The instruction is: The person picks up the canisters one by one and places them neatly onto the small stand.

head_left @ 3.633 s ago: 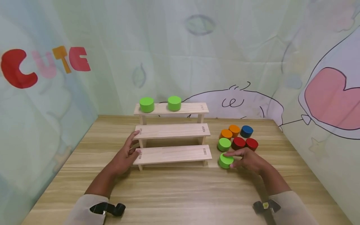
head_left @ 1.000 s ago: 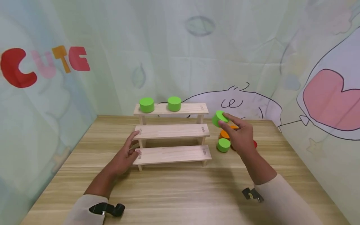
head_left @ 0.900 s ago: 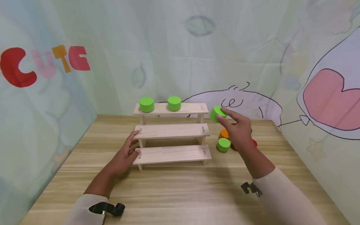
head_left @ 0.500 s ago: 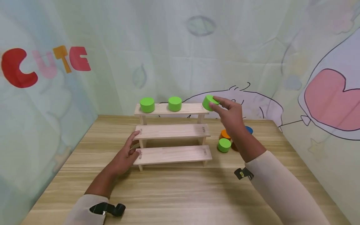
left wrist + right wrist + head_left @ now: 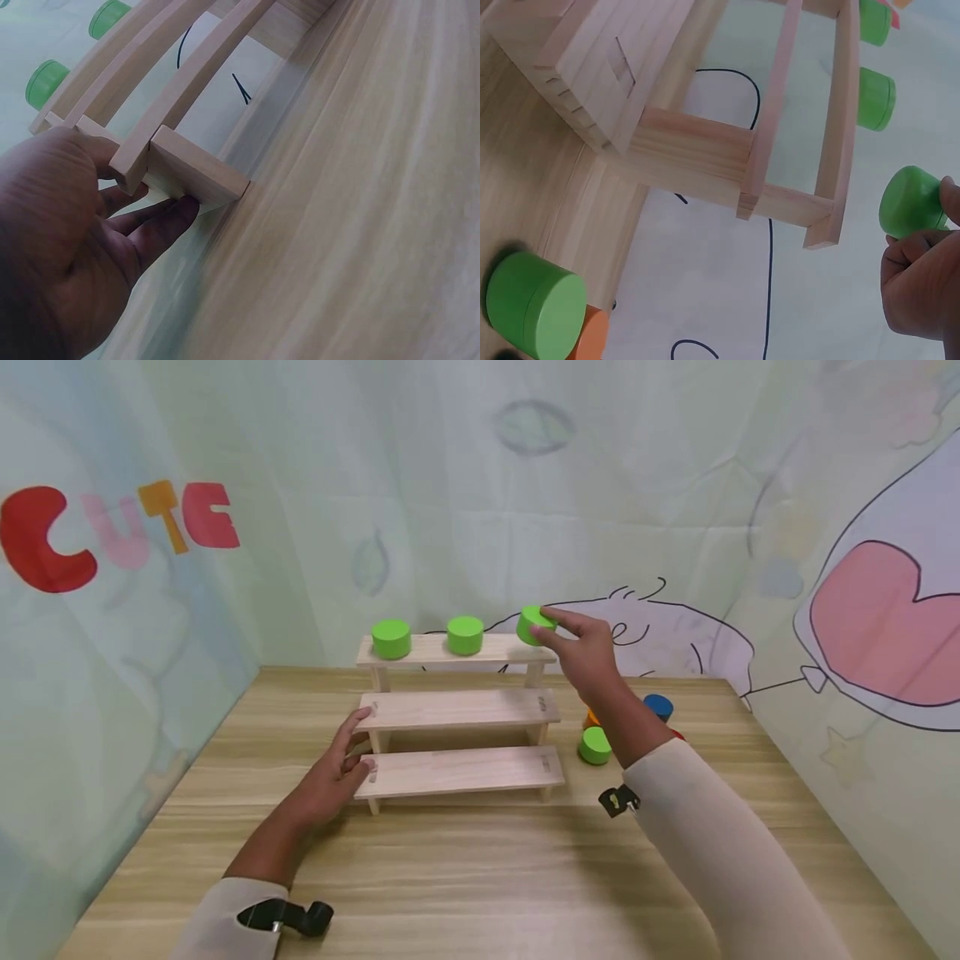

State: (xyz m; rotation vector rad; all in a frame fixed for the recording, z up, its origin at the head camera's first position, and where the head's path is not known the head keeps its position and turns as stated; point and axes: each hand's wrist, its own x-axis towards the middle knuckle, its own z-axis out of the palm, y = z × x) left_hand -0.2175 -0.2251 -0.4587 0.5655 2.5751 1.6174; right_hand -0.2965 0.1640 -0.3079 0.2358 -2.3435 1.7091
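Observation:
In the head view my right hand (image 5: 588, 656) pinches a green cylindrical block (image 5: 536, 625) between thumb and fingers, over the right end of the top step. The right wrist view shows this held block (image 5: 910, 202) apart from the shelf. My left hand (image 5: 330, 781) grips the left end of the three-step wooden shelf (image 5: 457, 710). Seen from the left wrist, its fingers (image 5: 161, 225) press the shelf's side panel. Two more green blocks, one at the left end (image 5: 392, 640) and one near the middle (image 5: 465, 637), sit on the top step.
Right of the shelf, on the wooden table (image 5: 450, 885), stand a green block (image 5: 595, 746), a blue block (image 5: 658, 707) and an orange block (image 5: 592, 719), the last partly behind my right forearm. A sliver of red (image 5: 678, 735) shows there. A printed curtain (image 5: 450, 527) hangs behind.
My right hand has picked the green block up from the table and carried it up and left to over the top step's right end. The left hand has stayed on the shelf.

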